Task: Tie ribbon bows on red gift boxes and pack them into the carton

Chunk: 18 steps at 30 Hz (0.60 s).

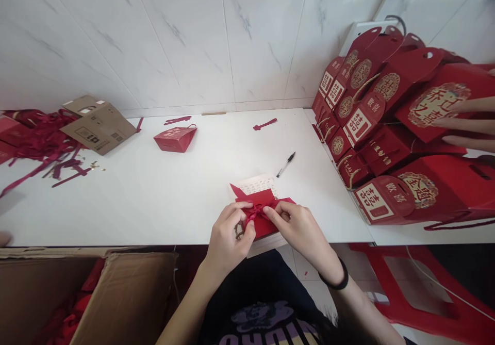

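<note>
In front of me at the table's front edge sits a red gift box (265, 226) with a red ribbon (257, 211) tied in a bow on it. My left hand (232, 229) pinches the bow's left side between thumb and fingers. On the other side, my right hand (296, 224) grips the ribbon close to the knot, its fingers curled. A dark band circles my right wrist. Ribbon ends stick out to the upper left and to the right. Beneath the box lies a paper with handwriting (257, 184), partly covered. The box's underside is hidden.
Red gift boxes (386, 164) are stacked at the right; another person's hand (472, 123) touches one. A pen (286, 164) and a small red box (176, 138) lie on the white table (174, 195). At left are tangled ribbons (46, 133), a brown carton (100, 126) and an open cardboard box (127, 293).
</note>
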### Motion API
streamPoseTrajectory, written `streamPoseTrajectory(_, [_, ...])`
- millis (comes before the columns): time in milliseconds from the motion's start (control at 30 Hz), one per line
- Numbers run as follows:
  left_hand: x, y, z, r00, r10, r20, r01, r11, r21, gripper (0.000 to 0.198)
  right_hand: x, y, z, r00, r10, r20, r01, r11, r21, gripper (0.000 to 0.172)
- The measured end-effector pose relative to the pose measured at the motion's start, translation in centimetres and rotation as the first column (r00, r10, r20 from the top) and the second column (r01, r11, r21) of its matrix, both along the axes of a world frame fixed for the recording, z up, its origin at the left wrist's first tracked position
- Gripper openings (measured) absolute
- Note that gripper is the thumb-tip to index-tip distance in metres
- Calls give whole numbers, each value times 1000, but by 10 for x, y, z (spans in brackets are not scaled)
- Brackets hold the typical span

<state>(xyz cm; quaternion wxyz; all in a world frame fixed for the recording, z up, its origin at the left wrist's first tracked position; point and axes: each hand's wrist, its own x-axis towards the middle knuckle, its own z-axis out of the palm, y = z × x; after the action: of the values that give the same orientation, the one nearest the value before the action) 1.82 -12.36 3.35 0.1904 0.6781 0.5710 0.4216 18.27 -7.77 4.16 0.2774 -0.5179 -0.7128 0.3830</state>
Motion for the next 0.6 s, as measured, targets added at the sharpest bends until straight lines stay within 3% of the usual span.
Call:
streamPoseTrajectory(233, [-3,0,3,999,35,27,-32,994,-105,16,7,7,-2,990,41,-138,-61,987,-146,28])
streamPoseTrajectory(467, [-2,2,8,989,130,73,-90,911,-402,29,6,1,6,1000,-16,-11,15,990,-138,53])
streamPoseTrajectory(600, [-3,3,8,976,128,176,-33,887,-460,28,4,-2,6,1000,12,8,-11,990,-142,51])
